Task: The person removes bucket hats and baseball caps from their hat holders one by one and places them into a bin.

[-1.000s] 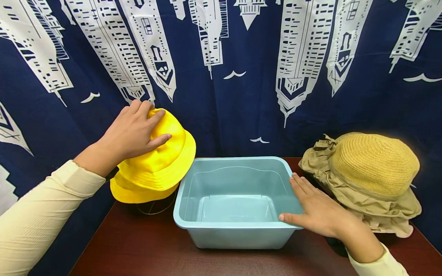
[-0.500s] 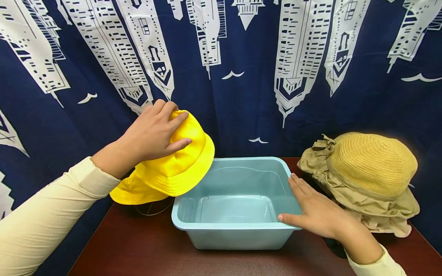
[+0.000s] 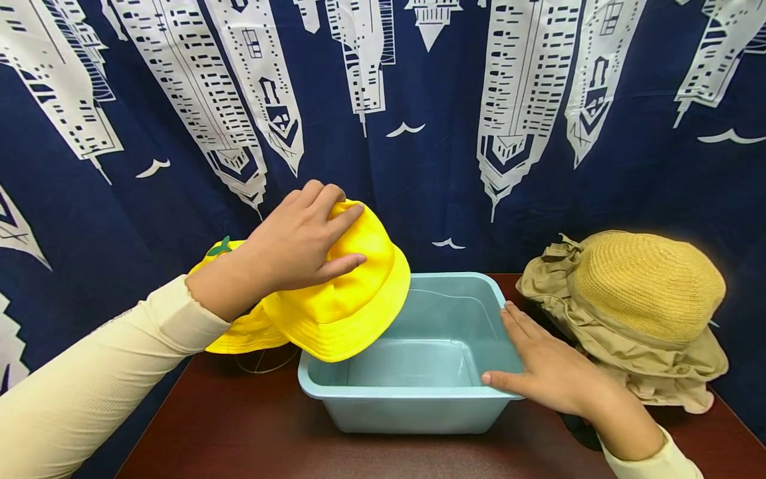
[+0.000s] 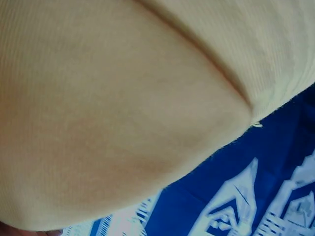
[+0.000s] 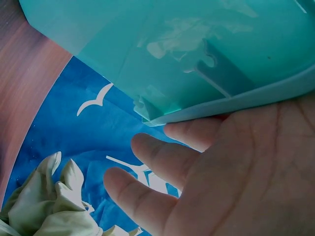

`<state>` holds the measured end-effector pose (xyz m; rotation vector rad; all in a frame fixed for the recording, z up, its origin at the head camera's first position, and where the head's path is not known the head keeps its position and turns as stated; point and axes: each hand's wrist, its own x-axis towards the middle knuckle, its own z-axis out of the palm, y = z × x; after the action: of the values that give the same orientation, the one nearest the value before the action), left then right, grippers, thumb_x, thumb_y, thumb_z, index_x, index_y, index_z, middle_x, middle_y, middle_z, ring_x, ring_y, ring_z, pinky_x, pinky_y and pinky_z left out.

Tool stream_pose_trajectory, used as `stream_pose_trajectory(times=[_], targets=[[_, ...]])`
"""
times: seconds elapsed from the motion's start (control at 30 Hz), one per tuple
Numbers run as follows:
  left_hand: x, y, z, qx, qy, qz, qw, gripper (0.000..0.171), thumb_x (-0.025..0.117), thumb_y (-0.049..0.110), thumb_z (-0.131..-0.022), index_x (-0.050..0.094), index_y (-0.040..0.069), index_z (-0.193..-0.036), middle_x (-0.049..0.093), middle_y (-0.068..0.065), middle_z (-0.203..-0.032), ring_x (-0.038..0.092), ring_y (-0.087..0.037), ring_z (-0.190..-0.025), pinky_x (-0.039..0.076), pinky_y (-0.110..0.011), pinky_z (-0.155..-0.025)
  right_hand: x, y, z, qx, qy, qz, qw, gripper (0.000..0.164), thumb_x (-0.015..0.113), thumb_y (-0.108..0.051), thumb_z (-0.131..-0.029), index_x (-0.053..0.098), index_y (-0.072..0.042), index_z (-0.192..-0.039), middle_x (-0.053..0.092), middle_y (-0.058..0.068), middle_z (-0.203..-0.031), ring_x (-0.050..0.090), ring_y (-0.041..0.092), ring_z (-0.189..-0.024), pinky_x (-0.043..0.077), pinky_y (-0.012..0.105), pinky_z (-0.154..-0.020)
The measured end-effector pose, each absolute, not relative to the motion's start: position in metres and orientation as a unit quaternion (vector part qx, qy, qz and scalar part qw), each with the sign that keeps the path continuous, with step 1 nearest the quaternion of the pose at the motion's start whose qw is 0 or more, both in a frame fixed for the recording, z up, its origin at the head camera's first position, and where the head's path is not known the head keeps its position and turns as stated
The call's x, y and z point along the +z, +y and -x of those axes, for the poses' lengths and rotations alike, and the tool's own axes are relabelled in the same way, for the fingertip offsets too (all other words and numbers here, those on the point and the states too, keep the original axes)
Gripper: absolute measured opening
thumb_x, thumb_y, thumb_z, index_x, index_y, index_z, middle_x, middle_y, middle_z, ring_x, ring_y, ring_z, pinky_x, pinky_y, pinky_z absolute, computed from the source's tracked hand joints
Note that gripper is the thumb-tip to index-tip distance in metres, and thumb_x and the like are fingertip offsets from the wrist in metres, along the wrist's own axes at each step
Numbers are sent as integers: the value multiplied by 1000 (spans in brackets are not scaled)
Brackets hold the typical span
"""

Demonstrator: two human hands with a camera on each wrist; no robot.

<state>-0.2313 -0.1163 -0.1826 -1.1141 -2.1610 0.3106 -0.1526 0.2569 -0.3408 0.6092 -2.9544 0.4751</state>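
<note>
My left hand (image 3: pixel 299 243) grips the crown of a yellow bucket hat (image 3: pixel 359 313), which hangs tilted over the left part of a light blue plastic basin (image 3: pixel 419 411). Behind my forearm, a second yellow hat (image 3: pixel 247 336) with a green leaf tip sits on a wire stand (image 3: pixel 263 362). My right hand (image 3: pixel 550 366) rests on the basin's right rim with its fingers straight. From the right wrist, the palm and fingers (image 5: pixel 157 157) show against the rim's underside. Mostly sleeve (image 4: pixel 108 108) fills the left wrist view, and that hand's grip is hidden there.
At the right stands a straw-crowned hat (image 3: pixel 652 286) with a ruffled beige brim, above more beige ruffled fabric (image 3: pixel 670 386). The basin is on a dark red-brown table (image 3: pixel 251 432). A navy cloth (image 3: pixel 419 179) with white building prints hangs behind.
My left hand has carried the yellow hat rightward, away from the other yellow hat and over the basin. The leaf tip has come into sight. My right hand stays on the rim.
</note>
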Motion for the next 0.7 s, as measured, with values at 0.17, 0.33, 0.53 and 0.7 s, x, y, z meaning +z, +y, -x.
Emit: stream_pose_trajectory(times=[0.17,0.33,0.53,0.7], targets=[[-191,-95,226,113,-822,454,324,66,51,57,-93,58,8,-137,52,-17,-119,46,-31,-99,45,-40,-76,-339,257,151,161,-967,-193,36,111,57,-73,-85,20,6,-155,14,21,-163,23,40,-146,31,61,-109],[-203,-79,226,112,-810,483,313,66,50,58,-93,58,10,-137,52,-15,-120,45,-28,-101,45,-38,-78,-340,257,152,164,-968,-190,32,112,55,-75,-84,20,5,-155,13,19,-164,23,40,-146,31,61,-109],[-218,-66,231,114,-796,509,307,64,50,56,-94,59,11,-138,53,-13,-120,45,-27,-103,45,-37,-80,-341,258,152,168,-967,-188,26,111,55,-73,-85,19,4,-156,11,18,-164,23,40,-146,31,61,-109],[-221,-58,239,115,-789,527,294,64,51,56,-93,58,13,-139,52,-11,-123,45,-26,-105,45,-36,-82,-341,258,152,168,-967,-188,27,111,57,-72,-85,19,4,-156,12,18,-164,22,39,-146,30,60,-109]])
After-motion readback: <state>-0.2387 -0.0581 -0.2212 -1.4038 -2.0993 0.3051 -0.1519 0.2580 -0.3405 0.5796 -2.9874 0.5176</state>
